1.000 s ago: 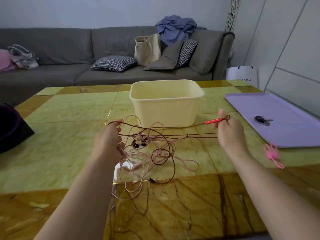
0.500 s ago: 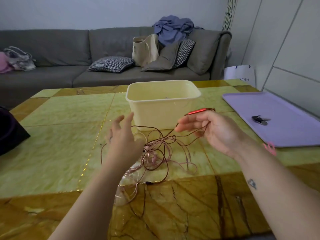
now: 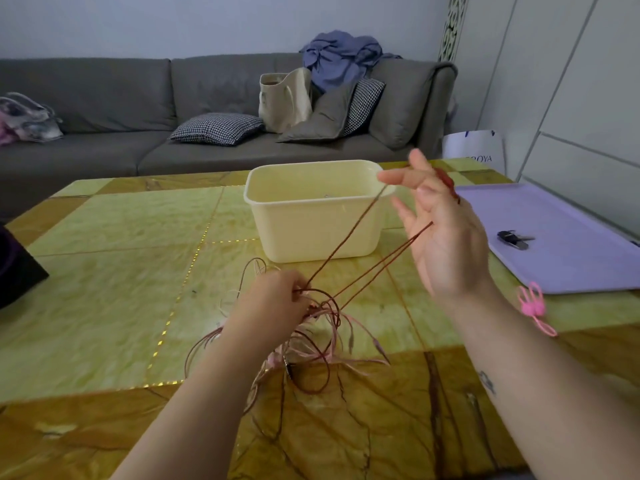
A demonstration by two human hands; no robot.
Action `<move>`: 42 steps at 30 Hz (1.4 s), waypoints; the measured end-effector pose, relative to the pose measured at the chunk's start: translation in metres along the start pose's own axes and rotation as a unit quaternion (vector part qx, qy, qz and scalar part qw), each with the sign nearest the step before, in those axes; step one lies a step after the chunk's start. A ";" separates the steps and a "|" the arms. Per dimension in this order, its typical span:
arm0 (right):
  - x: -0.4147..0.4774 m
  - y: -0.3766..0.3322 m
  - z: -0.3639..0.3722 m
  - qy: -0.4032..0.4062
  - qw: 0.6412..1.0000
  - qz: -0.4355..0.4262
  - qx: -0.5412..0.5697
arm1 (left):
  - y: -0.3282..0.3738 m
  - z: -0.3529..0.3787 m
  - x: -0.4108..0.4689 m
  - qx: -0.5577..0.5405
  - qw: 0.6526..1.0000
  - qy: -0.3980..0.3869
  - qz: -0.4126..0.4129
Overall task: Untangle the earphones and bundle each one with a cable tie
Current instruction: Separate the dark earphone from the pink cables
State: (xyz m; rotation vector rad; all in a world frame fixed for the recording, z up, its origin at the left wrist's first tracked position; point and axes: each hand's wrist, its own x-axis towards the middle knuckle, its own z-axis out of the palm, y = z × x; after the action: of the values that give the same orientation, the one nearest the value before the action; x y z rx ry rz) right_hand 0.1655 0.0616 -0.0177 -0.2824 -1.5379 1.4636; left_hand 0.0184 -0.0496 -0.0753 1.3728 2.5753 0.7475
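While left hand (image 3: 273, 303) clenches tangle (image 3: 327, 318) on table (image 3: 104, 271), we note right hand (image 3: 446, 244) spread, brown cord (image 3: 349, 233) apparently looped over fingers (image 3: 398, 176).

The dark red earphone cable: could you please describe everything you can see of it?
The dark red earphone cable is a thin, rubbery-looking cord. Three strands run taut from the left hand, which grips it low over the table, up to the spread fingers of the raised right hand. A brighter red piece shows behind those fingers. The rest lies looped on the table, tangled with a pink cable.
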 end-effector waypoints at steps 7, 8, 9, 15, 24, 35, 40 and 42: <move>-0.006 0.024 -0.021 0.142 0.936 0.023 -0.320 | -0.020 -0.018 0.005 -0.033 0.995 0.078 -0.057; -0.007 0.028 -0.024 0.130 0.924 0.045 -0.358 | -0.021 -0.019 0.004 -0.031 0.994 0.085 -0.054; -0.007 0.032 -0.026 0.118 0.909 0.062 -0.395 | -0.021 -0.019 0.004 -0.033 0.994 0.094 -0.049; -0.013 0.040 -0.023 0.044 0.871 0.125 -0.473 | -0.012 -0.021 -0.005 -0.087 0.989 0.106 0.048; -0.015 0.021 -0.010 -0.009 0.828 0.099 -0.552 | 0.006 -0.025 -0.018 -0.201 0.969 0.101 0.099; -0.021 0.005 0.012 -0.222 0.892 0.028 -0.392 | 0.017 -0.023 -0.019 -0.267 0.953 0.077 0.122; -0.019 -0.005 0.014 -0.229 0.940 0.161 -0.193 | 0.021 -0.025 -0.020 -0.349 0.930 0.059 0.103; -0.020 -0.002 0.017 -0.208 0.947 0.228 -0.096 | 0.024 -0.026 -0.021 -0.392 0.914 0.057 0.093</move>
State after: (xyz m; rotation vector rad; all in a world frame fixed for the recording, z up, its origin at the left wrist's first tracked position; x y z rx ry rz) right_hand 0.1641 0.0357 -0.0224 -0.4931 -2.0600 1.8150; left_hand 0.0397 -0.0649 -0.0435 1.2977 1.8334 1.6869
